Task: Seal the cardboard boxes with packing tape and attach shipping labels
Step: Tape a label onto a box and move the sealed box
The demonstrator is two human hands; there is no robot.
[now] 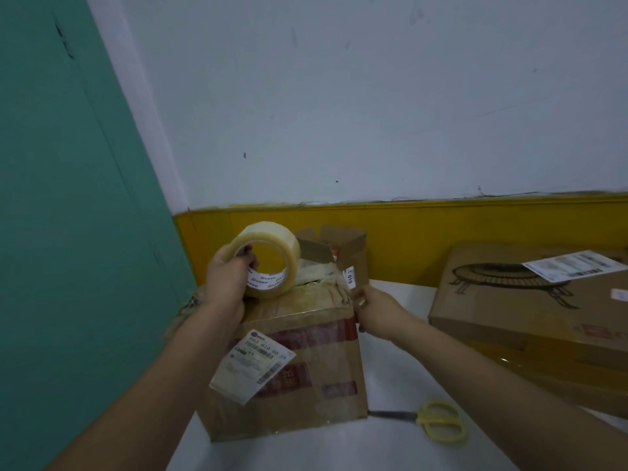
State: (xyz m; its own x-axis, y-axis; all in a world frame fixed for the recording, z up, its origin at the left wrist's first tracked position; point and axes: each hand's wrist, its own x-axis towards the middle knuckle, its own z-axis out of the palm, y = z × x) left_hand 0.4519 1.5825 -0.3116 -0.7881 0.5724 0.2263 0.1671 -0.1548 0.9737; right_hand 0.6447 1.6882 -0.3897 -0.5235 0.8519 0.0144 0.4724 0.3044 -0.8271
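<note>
The left hand [226, 278] grips the roll of clear packing tape [268, 261] through its core, just above the cardboard box [299, 362] on the white table [390, 447]. The right hand [375, 312] pinches the tape's free end at the box's corner, probably to stretch a strip across the top.

the print on the shipping label [252, 365] stuck to the near cardboard box [306, 385] blurs past reading, and the left hand [226, 283] covers that box's far left corner. the big flat box [530, 307] runs off the right edge, its own label [574, 265] too smeared to make out.
</note>
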